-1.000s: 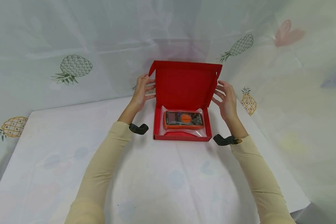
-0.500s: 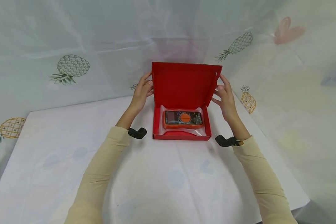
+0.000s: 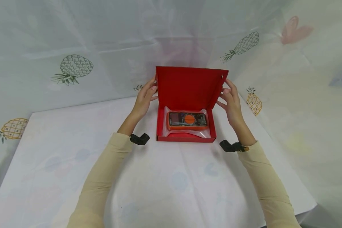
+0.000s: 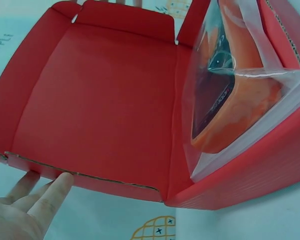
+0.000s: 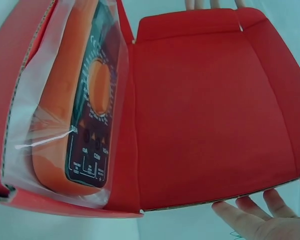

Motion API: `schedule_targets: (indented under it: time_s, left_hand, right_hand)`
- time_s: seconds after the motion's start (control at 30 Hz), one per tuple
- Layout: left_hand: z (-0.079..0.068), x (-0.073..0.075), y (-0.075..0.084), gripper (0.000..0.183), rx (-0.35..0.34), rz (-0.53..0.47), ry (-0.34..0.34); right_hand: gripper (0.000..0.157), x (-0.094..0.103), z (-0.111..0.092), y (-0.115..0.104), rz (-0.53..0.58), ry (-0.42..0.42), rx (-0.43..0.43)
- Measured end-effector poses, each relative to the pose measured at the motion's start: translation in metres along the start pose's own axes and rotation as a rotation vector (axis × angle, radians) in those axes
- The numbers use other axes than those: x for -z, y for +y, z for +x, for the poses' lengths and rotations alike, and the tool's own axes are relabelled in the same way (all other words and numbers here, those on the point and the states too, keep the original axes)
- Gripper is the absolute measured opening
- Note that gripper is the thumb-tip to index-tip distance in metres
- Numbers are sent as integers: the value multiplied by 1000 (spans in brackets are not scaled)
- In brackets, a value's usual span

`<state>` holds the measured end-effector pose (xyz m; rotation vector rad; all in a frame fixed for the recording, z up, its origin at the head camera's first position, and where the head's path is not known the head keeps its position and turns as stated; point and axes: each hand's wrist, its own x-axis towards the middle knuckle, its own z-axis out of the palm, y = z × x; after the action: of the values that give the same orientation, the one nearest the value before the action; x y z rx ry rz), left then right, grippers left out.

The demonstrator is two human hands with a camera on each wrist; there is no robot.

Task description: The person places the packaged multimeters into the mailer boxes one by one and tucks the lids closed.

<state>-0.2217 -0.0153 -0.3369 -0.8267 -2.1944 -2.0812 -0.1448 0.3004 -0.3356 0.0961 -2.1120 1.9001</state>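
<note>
A red cardboard box (image 3: 186, 139) stands on the table with its lid (image 3: 189, 88) raised at the back. Inside lies an orange and black multimeter (image 3: 187, 120) in a clear plastic bag (image 4: 255, 85). My left hand (image 3: 142, 100) is at the lid's left side, its fingertips touching the outside of the side flap (image 4: 84, 175). At the lid's right side, my right hand (image 3: 231, 103) touches the outer edge of the flap with extended fingers (image 5: 237, 217). Behind the lid's side flaps, parts of some fingers are hidden.
A white table (image 3: 159, 183) bears the box near its back edge. Pale sheeting printed with pineapples (image 3: 76, 68) hangs behind and to the right. Each wrist wears a black camera mount (image 3: 140, 139).
The lid has tipped slightly forward and its top edge sits lower. Its left flap, angled outward before, has turned inward. Both hands have shifted their fingers along the lid's sides.
</note>
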Motion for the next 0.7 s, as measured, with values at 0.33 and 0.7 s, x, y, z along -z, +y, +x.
schedule_targets:
  time_s: [0.33, 0.7]
  left_hand:
    - [-9, -5, 4, 49, -78, -15, 79]
    - [-12, -8, 22, 38, -6, -56, 139]
  right_hand:
    - [55, -3, -9, 2, 28, -1, 23]
    - [37, 1, -13, -3, 102, 19, -42]
